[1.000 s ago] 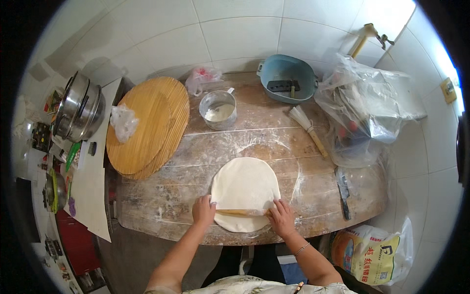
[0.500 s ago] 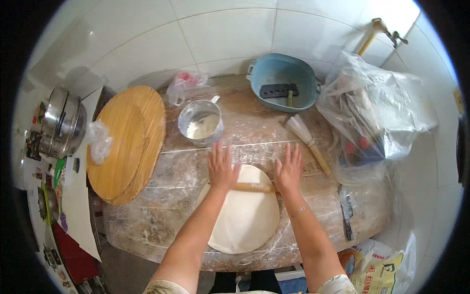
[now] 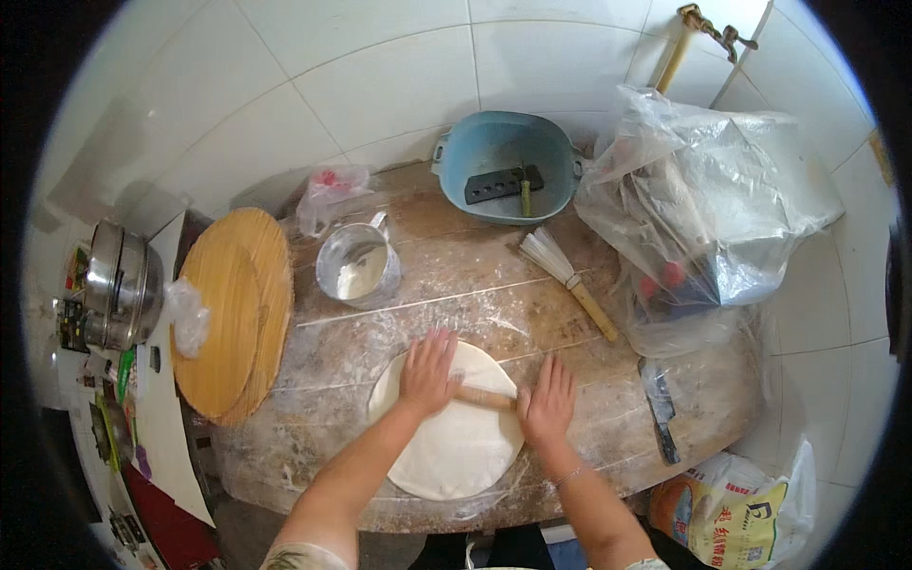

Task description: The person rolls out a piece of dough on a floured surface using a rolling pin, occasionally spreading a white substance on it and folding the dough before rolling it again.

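A round, flat sheet of pale dough [image 3: 456,451] lies on the floured wooden table. Across its upper half rests a wooden rolling pin [image 3: 486,397], slightly tilted, its right end lower. My left hand [image 3: 429,375] presses on the pin's left end, fingers stretched forward over the dough. At the other end, by the dough's right edge, my right hand [image 3: 546,401] bears on the pin with its palm, fingers straight and pointing away from me. Both palms hide the pin's ends. Neither hand wraps its fingers round it.
Beyond the dough stand a metal mug of flour [image 3: 359,271] and a blue basin [image 3: 513,123] holding a black slotted piece. A wood-handled brush [image 3: 575,285] and a cleaver [image 3: 657,408] lie rightward. Round wooden boards [image 3: 214,323] are left; a plastic-covered box [image 3: 703,209] is right.
The rolling pin and both hands have come toward me over the dough, and the pin has tilted. The whole view has shifted a little.
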